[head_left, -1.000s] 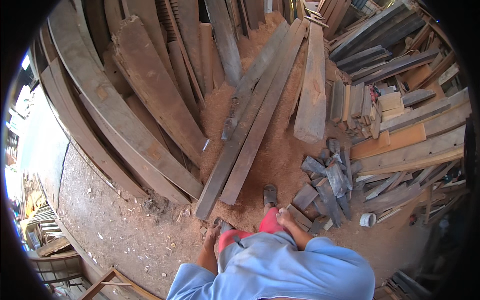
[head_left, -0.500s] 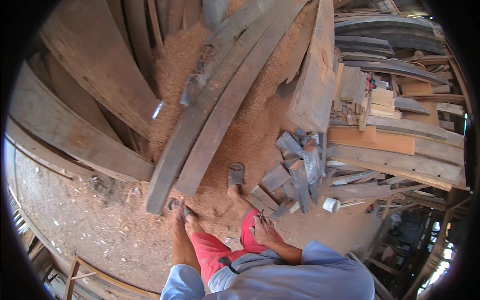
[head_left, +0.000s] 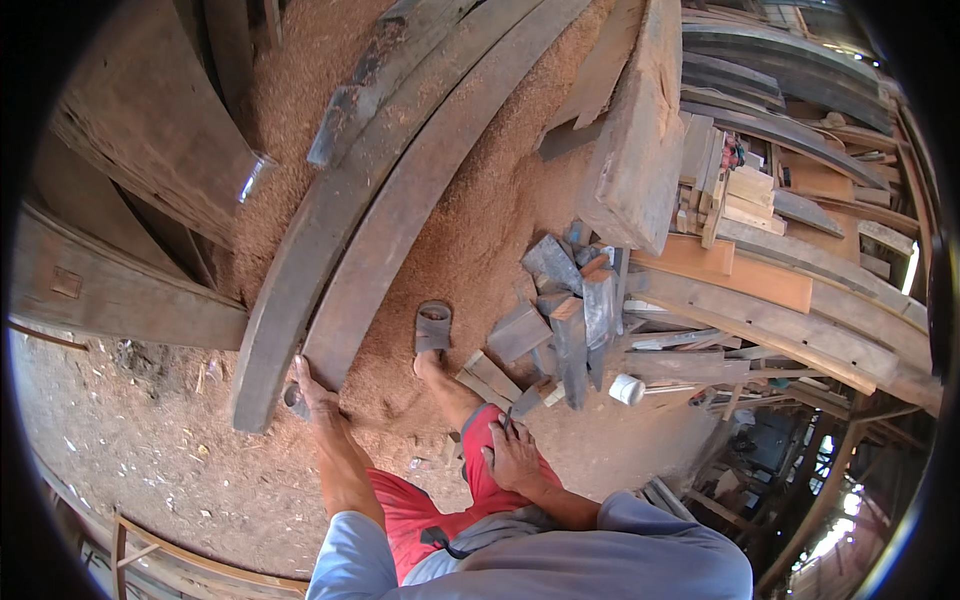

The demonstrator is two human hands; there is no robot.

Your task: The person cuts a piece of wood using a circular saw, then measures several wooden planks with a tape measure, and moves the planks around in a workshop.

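Lower left of centre, left hand (head_left: 316,393): set at the near end of the brown beam (head_left: 365,285), seemingly touching its edge; fingertips partly lost against the wood, so cannot tell how far closed or whether gripping.
Brown beam: lying amid sawdust (head_left: 460,205), running from lower left of centre to the top centre of the frame, just beside the grey beam (head_left: 275,325) on its left.
Right hand (head_left: 514,460): at lower centre, resting on the knee of the red shorts (head_left: 405,500); fingers loosely curled, with a small dark stick (head_left: 506,422) pinched between them, too small to identify.
Work at the beam end: by judgement, bending low to feel for or take hold of the wood, with the right arm as a prop.
Lift from there: probably calling for fingers well under the edge; likely better with both hands on so long a piece, and so with the dark stick put aside.
Footing: sandal (head_left: 433,325) at centre, planted on sawdust near the offcut heap (head_left: 572,350).
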